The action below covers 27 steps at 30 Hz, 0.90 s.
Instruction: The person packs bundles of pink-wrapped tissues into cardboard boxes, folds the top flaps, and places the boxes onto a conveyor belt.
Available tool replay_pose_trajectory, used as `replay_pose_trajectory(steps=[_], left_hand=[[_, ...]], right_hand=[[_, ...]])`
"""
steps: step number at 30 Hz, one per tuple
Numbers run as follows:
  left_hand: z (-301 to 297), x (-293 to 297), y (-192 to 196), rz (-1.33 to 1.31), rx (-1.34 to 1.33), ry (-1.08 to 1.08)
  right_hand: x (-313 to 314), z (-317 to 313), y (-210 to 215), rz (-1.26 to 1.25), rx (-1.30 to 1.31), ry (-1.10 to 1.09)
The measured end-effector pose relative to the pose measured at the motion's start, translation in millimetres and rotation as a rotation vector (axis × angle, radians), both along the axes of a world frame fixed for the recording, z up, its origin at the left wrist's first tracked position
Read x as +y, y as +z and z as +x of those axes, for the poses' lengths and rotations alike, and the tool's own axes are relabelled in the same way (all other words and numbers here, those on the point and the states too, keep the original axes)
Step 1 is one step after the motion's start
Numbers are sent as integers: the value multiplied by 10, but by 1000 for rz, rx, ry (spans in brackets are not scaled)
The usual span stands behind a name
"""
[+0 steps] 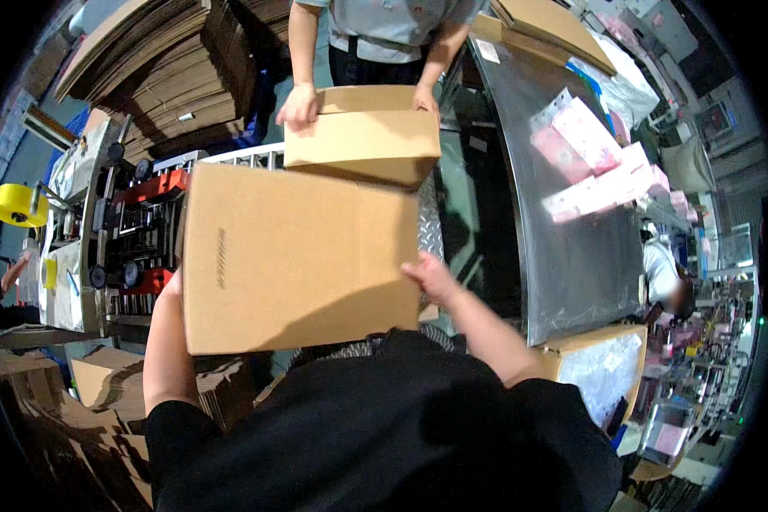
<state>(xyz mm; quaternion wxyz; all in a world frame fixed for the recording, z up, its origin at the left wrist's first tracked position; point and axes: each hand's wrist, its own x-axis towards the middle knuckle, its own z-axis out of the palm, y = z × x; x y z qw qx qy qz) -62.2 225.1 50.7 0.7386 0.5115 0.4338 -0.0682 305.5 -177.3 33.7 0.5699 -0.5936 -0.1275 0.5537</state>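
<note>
A large brown cardboard box (303,256) is held in front of me between my two hands, a line of dark print on its upward face. My left hand (177,288) is at its left edge, fingers mostly hidden by the box. At the right edge my right hand (433,277) grips the side with the thumb on top, slightly blurred. Just beyond, a co-worker's two hands (299,105) rest on a second cardboard box (358,141), which stands on a roller conveyor (260,155).
To the left is a machine with red parts (158,188) and a yellow tape roll (19,205). Flattened cardboard stacks (162,77) stand far left and near left. On the right, a metal table (563,273) bears pink packages (593,183); an opened carton (602,367) with clear wrapping sits near it.
</note>
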Motion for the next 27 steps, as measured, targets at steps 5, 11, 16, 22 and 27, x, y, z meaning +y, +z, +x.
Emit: replay_pose_trajectory(steps=[5,11,16,22,27], left_hand=[[594,-528,-242,-481,-165,128],[1466,-1434,224,360,38,-264],[1415,-1401,-397,877,100,-372],[489,-541,-874,172,-342,113],[789,-708,-1542,817,677,-299]], right_hand=[[69,343,1844,307,-153,221],[904,-856,752,-199,-209,592],[560,333,1211,-609,-1044,1038],[-1199,1307,330,-537,-1689,1133],[-1504,1457,-451,-677,-1139,554]])
